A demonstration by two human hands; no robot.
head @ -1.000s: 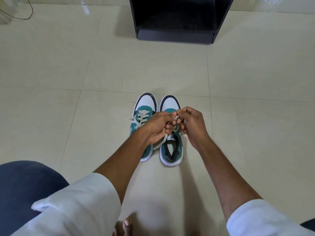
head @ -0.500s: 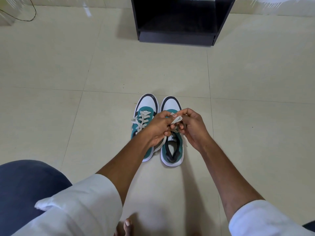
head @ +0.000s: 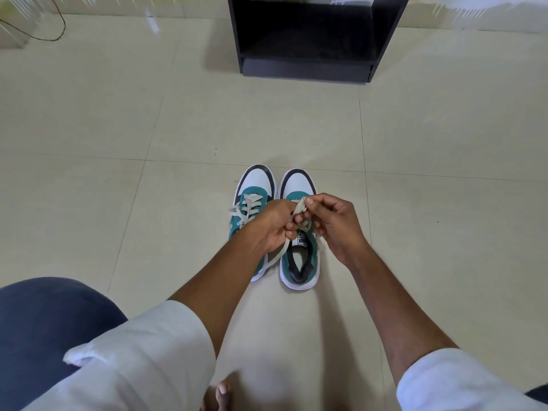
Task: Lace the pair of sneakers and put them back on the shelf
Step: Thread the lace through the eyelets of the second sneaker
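Two teal, white and black sneakers stand side by side on the tiled floor, toes pointing away from me. The left sneaker (head: 252,188) has a cream lace crossed through its eyelets. Over the right sneaker (head: 299,262) both hands meet. My left hand (head: 274,225) grips a strand of the cream shoelace (head: 300,206), which trails down from under it between the shoes. My right hand (head: 332,222) pinches the same lace's end at its fingertips. The black shelf (head: 308,69) stands on the floor straight ahead, its low compartment open toward me.
A thin dark cable (head: 56,28) curls on the floor at the far left by the wall. My knee in dark blue trousers (head: 44,321) is at the lower left and a bare toe (head: 222,391) shows at the bottom. Pale floor tiles (head: 430,173) lie around the shoes.
The view has tilted, so shoes and shelf sit lower in the frame. My right hand has lifted the lace end slightly above the right sneaker; both hands stay together on the lace.
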